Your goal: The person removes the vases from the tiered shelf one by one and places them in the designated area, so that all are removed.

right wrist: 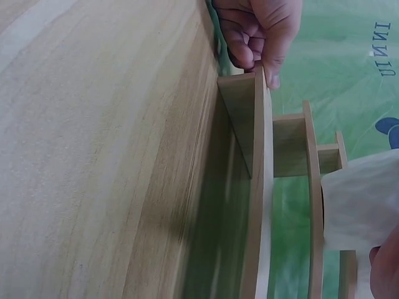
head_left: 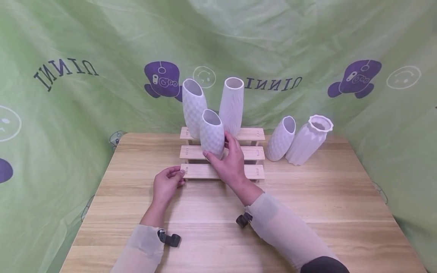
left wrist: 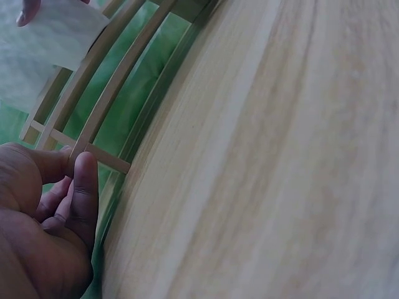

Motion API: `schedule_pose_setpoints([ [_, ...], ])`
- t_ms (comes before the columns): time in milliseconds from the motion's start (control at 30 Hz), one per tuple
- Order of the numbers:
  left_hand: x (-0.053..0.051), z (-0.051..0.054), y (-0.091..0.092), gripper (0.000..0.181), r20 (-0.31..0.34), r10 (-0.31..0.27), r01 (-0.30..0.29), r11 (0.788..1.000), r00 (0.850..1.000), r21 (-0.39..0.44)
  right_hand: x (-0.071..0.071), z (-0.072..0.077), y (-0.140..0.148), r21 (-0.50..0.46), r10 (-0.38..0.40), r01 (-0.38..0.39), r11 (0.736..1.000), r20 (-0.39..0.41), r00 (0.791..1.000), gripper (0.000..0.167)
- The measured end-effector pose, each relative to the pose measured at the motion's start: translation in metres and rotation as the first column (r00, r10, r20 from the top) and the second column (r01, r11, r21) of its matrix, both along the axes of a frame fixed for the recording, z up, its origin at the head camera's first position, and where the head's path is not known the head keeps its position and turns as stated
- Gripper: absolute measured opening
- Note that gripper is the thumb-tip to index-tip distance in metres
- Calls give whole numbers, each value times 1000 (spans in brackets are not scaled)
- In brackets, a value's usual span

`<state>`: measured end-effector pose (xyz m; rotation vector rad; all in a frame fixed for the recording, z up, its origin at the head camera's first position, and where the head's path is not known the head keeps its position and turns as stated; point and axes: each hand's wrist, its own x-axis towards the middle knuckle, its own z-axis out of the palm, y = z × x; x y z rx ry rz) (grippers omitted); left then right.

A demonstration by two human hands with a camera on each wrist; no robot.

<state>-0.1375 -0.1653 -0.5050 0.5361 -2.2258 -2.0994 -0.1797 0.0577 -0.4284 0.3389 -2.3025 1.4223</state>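
A wooden three-step stand (head_left: 201, 171) sits on the table. My left hand (head_left: 168, 184) pinches the left end of its lowest step; the left wrist view shows the thumb and a finger of this hand (left wrist: 53, 218) on the board's end (left wrist: 93, 124). With my right hand (head_left: 232, 161) I grip the lower part of a white dimpled vase (head_left: 212, 136) at the middle step. Its base also shows in the right wrist view, where the vase (right wrist: 361, 202) is beside the middle board. Whether it bears fully on the step, I cannot tell.
Behind, on the top step, stand a slant-mouthed dimpled vase (head_left: 194, 110) and a tall ribbed vase (head_left: 233, 104). Right of the stand, a smaller dimpled vase (head_left: 280, 140) and a frilled-rim vase (head_left: 307, 144) stand on the table (head_left: 307, 197). Green printed cloth (head_left: 273, 38) hangs behind.
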Motion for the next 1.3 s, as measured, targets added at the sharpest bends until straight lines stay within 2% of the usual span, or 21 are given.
schedule_pose_setpoints([
  [300,0,2,1,33,3,-1,1,1000,1000,-1,6,-2,9,-23,11,-12,1000,-39,999,85],
  [533,0,1,0,32,8,5,-5,1000,1000,-12,11,-3,18,-44,15,-16,999,-18,1000,85],
  [800,0,-1,0,32,18,3,-3,1000,1000,-19,18,-2,28,-23,-32,31,999,-35,999,83],
  [1300,0,-1,-1,31,14,6,-6,1000,1000,6,28,-5,50,-44,-58,56,997,-46,997,83],
])
